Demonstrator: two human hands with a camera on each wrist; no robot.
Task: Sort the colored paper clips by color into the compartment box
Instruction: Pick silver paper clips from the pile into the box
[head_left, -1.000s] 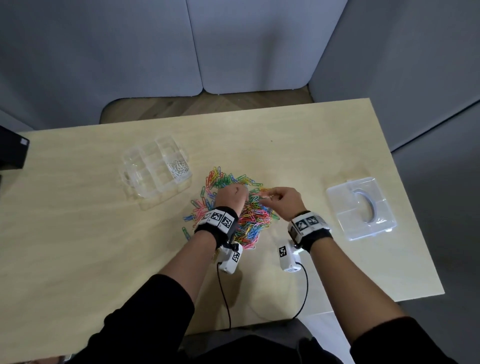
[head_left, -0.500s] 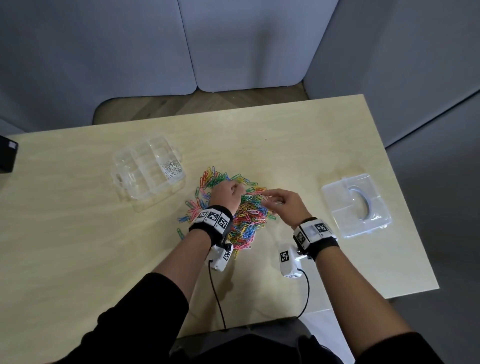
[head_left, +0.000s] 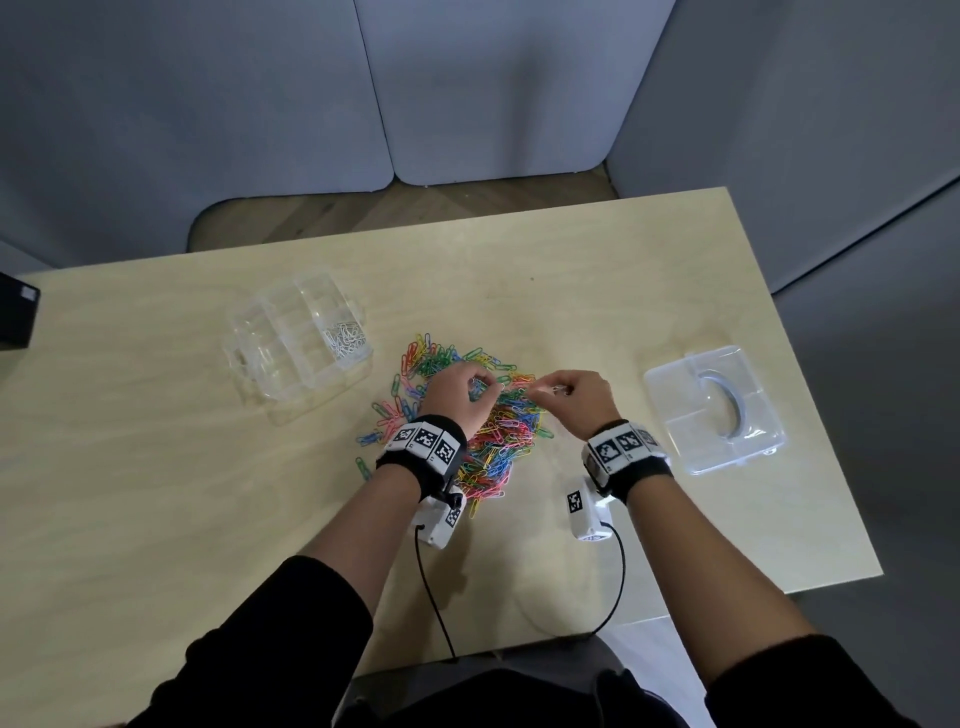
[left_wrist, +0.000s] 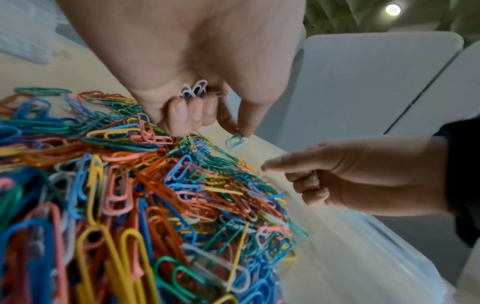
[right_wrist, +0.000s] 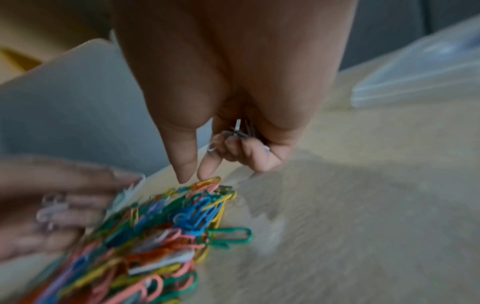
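Note:
A heap of colored paper clips (head_left: 493, 441) lies mid-table. My left hand (head_left: 483, 382) hovers over its far side, curled fingers holding a few white clips (left_wrist: 194, 90), with thumb and forefinger tips touching a teal clip (left_wrist: 235, 140). My right hand (head_left: 545, 392) is at the heap's right edge, also keeping a few white clips (right_wrist: 241, 131) in its curled fingers, thumb and forefinger touching an orange clip (right_wrist: 206, 182). The clear compartment box (head_left: 280, 358) stands to the left, with white clips (head_left: 347, 340) in one right-hand compartment.
The box's clear lid (head_left: 711, 410) lies flat at the right of the table. A dark object (head_left: 15, 317) sits at the left edge. Grey partition panels stand behind the table. Cables hang from both wrist cameras toward the near edge.
Both hands have stayed over the heap. The right hand has drawn slightly back to the heap's right edge, so the two hands stand a little further apart.

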